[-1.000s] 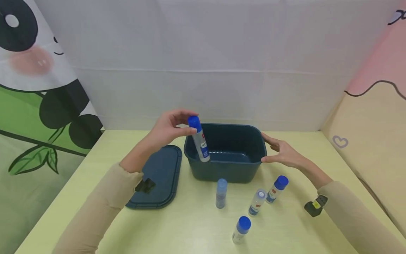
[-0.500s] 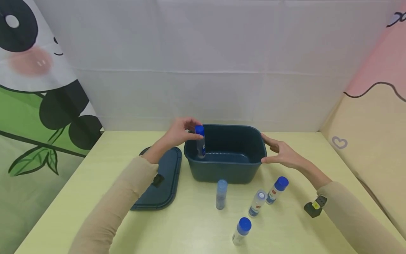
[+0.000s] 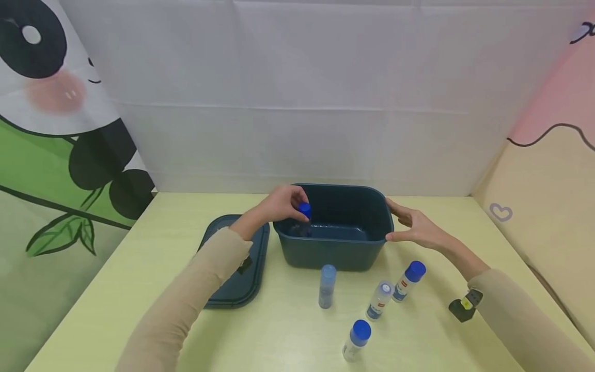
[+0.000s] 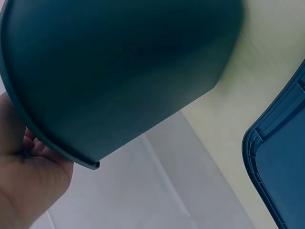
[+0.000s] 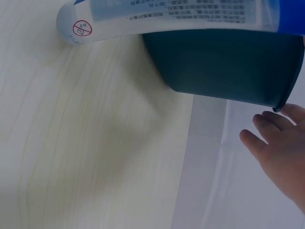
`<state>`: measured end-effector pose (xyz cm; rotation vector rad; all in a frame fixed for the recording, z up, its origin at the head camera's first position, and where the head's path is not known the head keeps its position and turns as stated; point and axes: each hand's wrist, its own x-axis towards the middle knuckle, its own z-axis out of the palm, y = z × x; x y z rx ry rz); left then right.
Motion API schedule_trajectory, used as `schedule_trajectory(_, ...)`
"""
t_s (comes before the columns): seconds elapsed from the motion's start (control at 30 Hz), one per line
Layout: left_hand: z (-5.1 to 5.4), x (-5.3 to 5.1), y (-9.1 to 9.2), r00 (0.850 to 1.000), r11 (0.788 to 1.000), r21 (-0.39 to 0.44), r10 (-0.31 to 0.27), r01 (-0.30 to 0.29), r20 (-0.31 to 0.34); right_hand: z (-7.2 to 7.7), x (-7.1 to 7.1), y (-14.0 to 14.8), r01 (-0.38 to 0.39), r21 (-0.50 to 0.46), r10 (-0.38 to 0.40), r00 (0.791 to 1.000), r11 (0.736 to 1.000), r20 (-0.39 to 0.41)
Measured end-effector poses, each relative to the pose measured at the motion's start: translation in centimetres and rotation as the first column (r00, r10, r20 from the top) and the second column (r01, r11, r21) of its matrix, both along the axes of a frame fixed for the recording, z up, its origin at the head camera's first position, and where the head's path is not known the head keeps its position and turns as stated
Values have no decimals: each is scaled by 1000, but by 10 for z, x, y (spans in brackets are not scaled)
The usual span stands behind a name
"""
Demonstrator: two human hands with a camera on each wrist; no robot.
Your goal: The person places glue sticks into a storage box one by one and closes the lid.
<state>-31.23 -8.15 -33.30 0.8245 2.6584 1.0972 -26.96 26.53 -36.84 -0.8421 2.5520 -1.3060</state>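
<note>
My left hand (image 3: pixel 282 203) reaches over the left end of a dark teal plastic box (image 3: pixel 332 256) and pinches the blue cap of a glue stick (image 3: pixel 304 209). The stick's lower part hangs inside the box, dim against the wall. In the left wrist view the box wall hides the glue stick and most of my fingers. At the box's right end my right hand (image 3: pixel 417 226) rests against the rim, thumb and forefinger spread and fairly straight. The right wrist view shows its other fingers loosely extended, off the wall.
Several glue sticks stand before the box: a pale blue-capped one (image 3: pixel 327 287), a clear-capped one (image 3: pixel 379 300), a blue-capped one (image 3: pixel 408 280) and another blue-capped one (image 3: pixel 357 340) nearest me. The box's lid (image 3: pixel 257 274) lies to the left, partly under my left forearm. A white sheet hangs behind.
My left hand has moved right and down, lowering the glue stick from above the box's left rim into the box. The right hand stays at the right rim.
</note>
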Motion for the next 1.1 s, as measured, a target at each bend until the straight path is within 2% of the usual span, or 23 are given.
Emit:
schedule_trajectory(0.17, -3, -3, 3, 1000, 998, -55, 11, -10, 11, 0, 0, -1, 2, 1, -2, 1000, 1000, 1)
schedule_trajectory(0.37, -7, -3, 6, 1000, 995, -103, -10, 7, -24, 0, 0, -1, 8, 1, -8, 1000, 1000, 3)
schedule_trajectory(0.5, -8, -3, 7, 998, 994, -104, -40, 34, -58, 0, 0, -1, 14, 6, -14, 1000, 1000, 7)
schedule_trajectory(0.6, -9, -3, 7, 997, 994, -106, -42, 35, -70, -1, 1, -2, 16, 7, -16, 1000, 1000, 9)
schedule_trajectory(1.1, -5, -6, 8, 998, 989, -148, -21, 12, -59, 0, 1, 0, 9, -2, -9, 1000, 1000, 4)
